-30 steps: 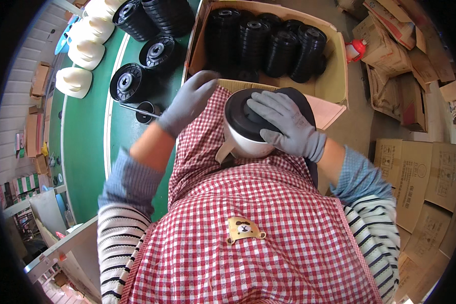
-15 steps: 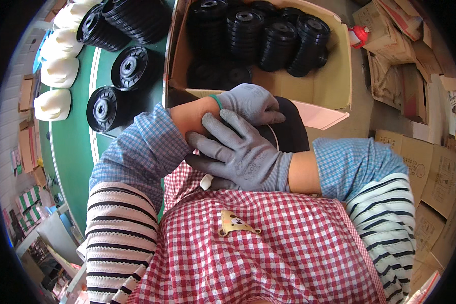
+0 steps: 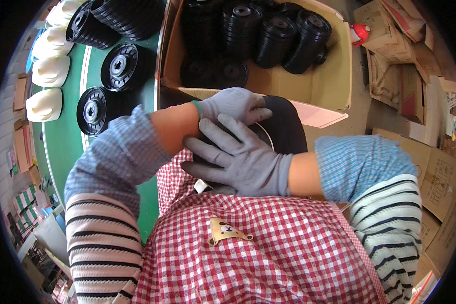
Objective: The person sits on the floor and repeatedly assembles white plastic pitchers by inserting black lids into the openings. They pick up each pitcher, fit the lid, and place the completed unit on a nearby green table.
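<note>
In front of my apron my forearms cross, both hands in grey gloves. My left hand (image 3: pixel 233 105) is uppermost, its fingers curled toward the right; whatever they enclose, if anything, is hidden. Just below it lies my right hand (image 3: pixel 238 159), palm down with fingers spread toward my left wrist. A small white piece (image 3: pixel 201 186) shows by the right thumb; I cannot tell whether the thumb touches it. Behind the hands is a dark rounded thing (image 3: pixel 287 121) with a thin pale curved line. The apron (image 3: pixel 268 233) is red-and-white checked, with a bear-shaped patch.
An open cardboard box (image 3: pixel 309 93) ahead holds stacks of black ribbed plastic discs (image 3: pixel 240 30). The green table (image 3: pixel 68 147) at left carries black wheel-like discs (image 3: pixel 93 110) and a row of cream moulded pieces (image 3: pixel 44 105). Cardboard cartons (image 3: pixel 435 177) stand at right.
My left hand and forearm have shifted left and slightly nearer my body. The right hand has come slightly lower, still spread. The view has also moved a little.
</note>
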`<state>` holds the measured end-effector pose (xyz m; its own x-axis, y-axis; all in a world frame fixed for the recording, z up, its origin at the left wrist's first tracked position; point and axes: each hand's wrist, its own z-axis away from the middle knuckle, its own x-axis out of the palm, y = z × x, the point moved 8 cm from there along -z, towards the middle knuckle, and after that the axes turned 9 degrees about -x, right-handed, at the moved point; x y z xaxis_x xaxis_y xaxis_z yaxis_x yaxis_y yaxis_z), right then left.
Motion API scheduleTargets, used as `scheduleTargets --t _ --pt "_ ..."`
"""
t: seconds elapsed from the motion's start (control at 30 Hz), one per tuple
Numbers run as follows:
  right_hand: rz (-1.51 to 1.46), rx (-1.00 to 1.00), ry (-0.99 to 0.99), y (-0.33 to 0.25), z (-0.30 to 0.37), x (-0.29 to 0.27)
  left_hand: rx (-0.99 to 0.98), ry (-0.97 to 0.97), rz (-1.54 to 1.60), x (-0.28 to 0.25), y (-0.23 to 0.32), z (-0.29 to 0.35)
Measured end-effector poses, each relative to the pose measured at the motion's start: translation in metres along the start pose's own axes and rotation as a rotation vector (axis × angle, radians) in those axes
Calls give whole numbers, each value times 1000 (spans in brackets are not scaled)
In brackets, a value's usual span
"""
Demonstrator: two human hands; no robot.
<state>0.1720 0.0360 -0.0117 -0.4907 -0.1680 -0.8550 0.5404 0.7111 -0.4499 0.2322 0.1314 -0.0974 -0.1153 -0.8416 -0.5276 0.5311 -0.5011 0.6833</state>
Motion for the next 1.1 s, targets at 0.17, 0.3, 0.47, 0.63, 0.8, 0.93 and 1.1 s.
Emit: scheduleTargets --t 0.17,0.3,0.47,0.63,0.8,0.93,1.1 --pt "-36 92 272 31 15 -54 378 251 -95 -16 -30 13" --pt "-1202 639 219 120 62 1 188 226 -108 -29 -51 93" --pt "-1059 725 143 106 56 6 -118 278 1377 30 -82 161" --pt "-772 678 324 29 37 -96 -451 136 1163 77 -95 234" --pt "-760 71 404 -34 -34 -155 144 177 1827 81 -50 259" --pt "-168 -201 205 -36 -98 -136 426 690 1999 43 -75 365" --pt "-509 295 262 56 -80 -57 -17 1535 1469 -3 -240 512"
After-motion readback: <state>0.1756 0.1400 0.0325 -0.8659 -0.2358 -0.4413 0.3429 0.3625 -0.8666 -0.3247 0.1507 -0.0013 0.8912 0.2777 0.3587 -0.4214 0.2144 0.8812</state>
